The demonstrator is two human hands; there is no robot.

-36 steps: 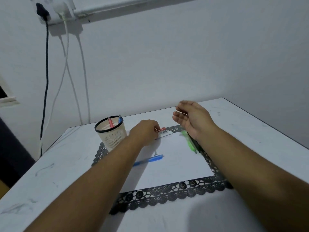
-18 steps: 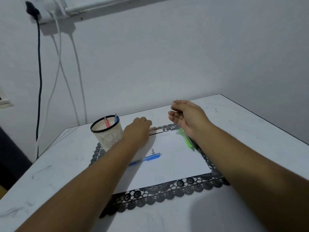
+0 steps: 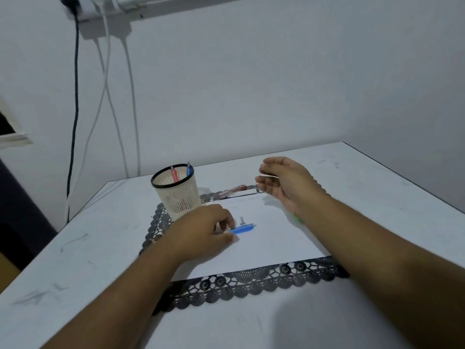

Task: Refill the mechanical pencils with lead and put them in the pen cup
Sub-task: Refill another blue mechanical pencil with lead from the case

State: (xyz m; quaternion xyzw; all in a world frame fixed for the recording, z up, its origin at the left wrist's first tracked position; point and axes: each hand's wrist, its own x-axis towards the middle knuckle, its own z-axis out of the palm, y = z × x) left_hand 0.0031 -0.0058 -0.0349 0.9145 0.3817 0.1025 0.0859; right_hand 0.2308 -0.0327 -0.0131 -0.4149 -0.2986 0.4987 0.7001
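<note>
A: The blue mechanical pencil [image 3: 242, 228] is lying on the white paper [image 3: 271, 243] near the middle of the desk [image 3: 377, 177], and the left hand [image 3: 201, 231] is pinching its near end.

B: And the right hand [image 3: 284, 182]?

A: It is hovering toward the desk's far edge, fingers curled, pinching thin leads [image 3: 270, 175].

B: The pen cup [image 3: 176, 191]?

A: It is standing on the black lace mat [image 3: 251, 285] at the paper's far left corner, holding a red and a blue pencil. A small cap [image 3: 242, 220] is lying just beside the blue pencil.
</note>
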